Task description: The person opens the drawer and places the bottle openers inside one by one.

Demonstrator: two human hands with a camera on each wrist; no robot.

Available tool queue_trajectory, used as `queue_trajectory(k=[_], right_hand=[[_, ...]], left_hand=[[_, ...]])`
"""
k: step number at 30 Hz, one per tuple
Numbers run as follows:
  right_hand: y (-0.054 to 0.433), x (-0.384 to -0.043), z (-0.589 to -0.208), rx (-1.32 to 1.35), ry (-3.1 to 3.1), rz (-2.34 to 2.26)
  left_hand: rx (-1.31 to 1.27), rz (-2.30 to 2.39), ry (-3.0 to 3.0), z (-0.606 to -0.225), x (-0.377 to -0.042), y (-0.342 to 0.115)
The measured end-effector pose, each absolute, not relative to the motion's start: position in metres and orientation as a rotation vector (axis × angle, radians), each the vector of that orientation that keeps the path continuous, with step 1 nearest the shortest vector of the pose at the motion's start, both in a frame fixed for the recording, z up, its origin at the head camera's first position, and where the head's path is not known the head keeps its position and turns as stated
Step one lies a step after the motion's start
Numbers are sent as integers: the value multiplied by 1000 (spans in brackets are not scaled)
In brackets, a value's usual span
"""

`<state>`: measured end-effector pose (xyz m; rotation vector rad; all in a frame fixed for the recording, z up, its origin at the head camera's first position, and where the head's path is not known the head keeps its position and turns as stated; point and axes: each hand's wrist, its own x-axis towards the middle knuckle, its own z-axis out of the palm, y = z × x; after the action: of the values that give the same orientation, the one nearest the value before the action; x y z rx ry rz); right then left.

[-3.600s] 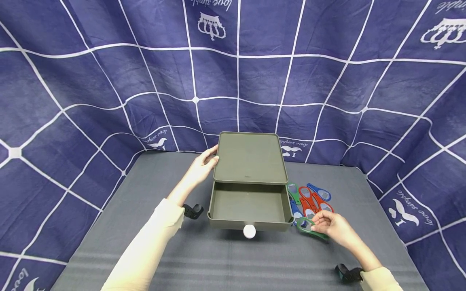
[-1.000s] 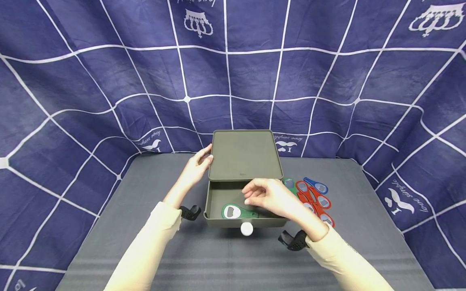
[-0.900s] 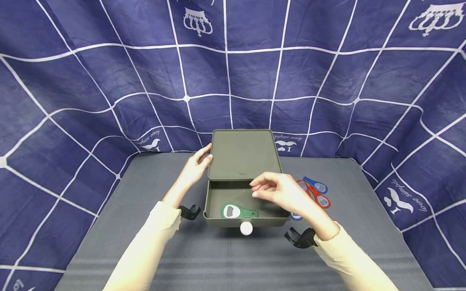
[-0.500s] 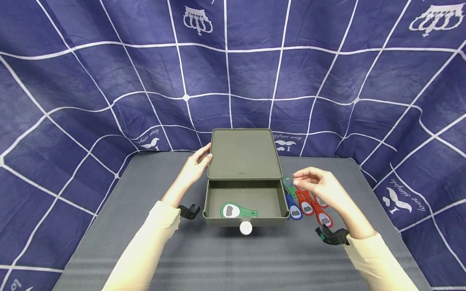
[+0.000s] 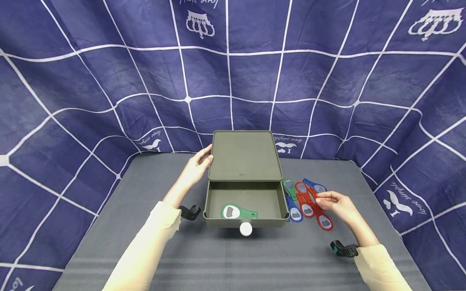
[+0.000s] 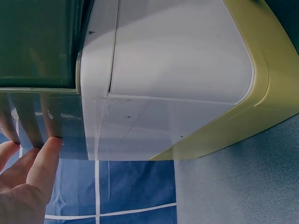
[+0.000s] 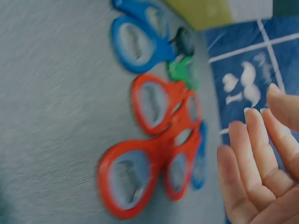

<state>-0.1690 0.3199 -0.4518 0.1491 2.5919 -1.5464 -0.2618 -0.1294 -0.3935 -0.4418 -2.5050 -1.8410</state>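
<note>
My left hand [image 5: 194, 169] rests with straight fingers against the left side of an olive drawer box [image 5: 246, 155]. In the left wrist view its fingertips [image 6: 52, 145] touch the box's glossy wall. The drawer [image 5: 222, 222] stands pulled out, and a green bottle opener [image 5: 249, 213] lies flat inside near the front. Over the pile to the right is my right hand [image 5: 338, 207], fingers loosely extended and holding nothing. Several red bottle openers [image 5: 325, 223] are nearest to it. In the right wrist view these red openers [image 7: 124, 179] lie apart from the fingers.
Beside the drawer's right wall lie a blue bottle opener [image 5: 295, 214] and another green opener [image 5: 290, 188]. A further blue opener [image 5: 319, 188] is at the pile's back. A white round knob [image 5: 245, 229] sticks out of the drawer front. A blue curtain [image 5: 233, 81] hangs behind the grey table [image 5: 204, 262].
The green bottle opener passed from the table into the drawer, where my right hand let it go. That hand then moved right, back over the pile. My left hand stayed at the box.
</note>
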Motion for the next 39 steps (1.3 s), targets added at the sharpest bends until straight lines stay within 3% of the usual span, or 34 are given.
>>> queue_trajectory(k=[14, 39], right_hand=[[344, -151, -506, 402, 2739, -1266], [327, -159, -513, 355, 2893, -960]], left_hand=[[-436, -1871, -2487, -393, -262, -127], [-400, -1847, -2491, -395, -258, -128]])
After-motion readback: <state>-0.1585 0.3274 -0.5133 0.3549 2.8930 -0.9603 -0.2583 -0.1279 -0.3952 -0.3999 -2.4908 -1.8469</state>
